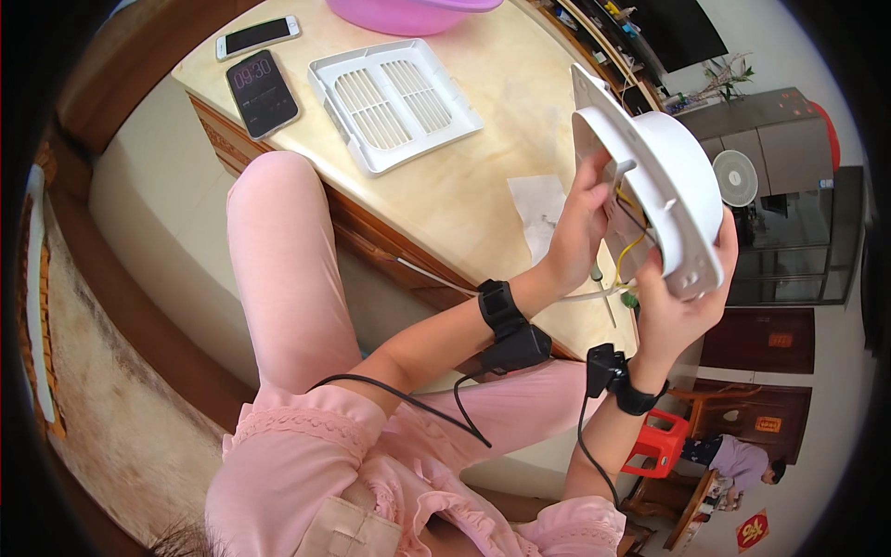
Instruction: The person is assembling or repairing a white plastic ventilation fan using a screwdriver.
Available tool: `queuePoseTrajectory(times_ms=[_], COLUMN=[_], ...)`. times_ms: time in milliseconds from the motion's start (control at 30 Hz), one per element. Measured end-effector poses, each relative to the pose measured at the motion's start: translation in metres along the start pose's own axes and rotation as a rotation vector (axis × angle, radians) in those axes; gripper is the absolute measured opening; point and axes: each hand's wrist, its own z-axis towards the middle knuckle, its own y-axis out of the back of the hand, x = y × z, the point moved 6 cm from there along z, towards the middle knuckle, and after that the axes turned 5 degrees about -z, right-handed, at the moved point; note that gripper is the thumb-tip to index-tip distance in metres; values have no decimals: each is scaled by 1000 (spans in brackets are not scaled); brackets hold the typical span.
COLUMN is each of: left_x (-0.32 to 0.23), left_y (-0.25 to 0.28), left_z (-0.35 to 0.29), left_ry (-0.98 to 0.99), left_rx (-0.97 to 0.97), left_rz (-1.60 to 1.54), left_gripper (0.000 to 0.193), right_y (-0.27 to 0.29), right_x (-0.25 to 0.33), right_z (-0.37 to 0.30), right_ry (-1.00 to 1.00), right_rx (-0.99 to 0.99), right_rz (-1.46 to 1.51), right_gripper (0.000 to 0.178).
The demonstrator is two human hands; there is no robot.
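Observation:
Both of my hands hold up a white plastic ventilation fan housing (pixel 682 176), tilted on edge, above the right side of the table. My left hand (pixel 583 223) is closed on its near side, with fingers reaching into the open frame. Around the lower corner grips my right hand (pixel 687 297), thumb on the near side and fingers behind. Yellow and dark wires (pixel 634 246) show inside the housing, partly hidden by my fingers. A white cable (pixel 594 296) runs from it behind my left wrist. On the table below lies a screwdriver (pixel 604 292), partly covered.
A white slatted grille cover (pixel 394 104) lies on the marble-patterned table (pixel 399 195). Nearby are a dark phone (pixel 264 93), a white-framed phone (pixel 259 37), a pink basin (pixel 408 11) and a paper sheet (pixel 536 212). A red stool (pixel 657 444) and another person (pixel 738 462) are farther right.

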Motion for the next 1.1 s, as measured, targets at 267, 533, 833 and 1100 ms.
queuePoseTrajectory(times_ms=[267, 533, 833, 1100], left_x=[-4, -1, 8, 17], left_y=[1, -18, 43, 59], left_z=[4, 7, 10, -21], left_ry=[46, -28, 4, 228], left_rx=[-161, -282, -347, -544], left_rz=[-222, -236, -36, -38], left_gripper=[50, 43, 39, 39], right_y=[3, 11, -36, -14], right_x=[22, 31, -64, -109], right_z=[-14, -8, -22, -68], right_ry=[123, 282, -460, -704], right_rx=[-124, -76, -101, -401], right_rz=[-42, -12, 326, 456], right_gripper=[40, 54, 49, 43])
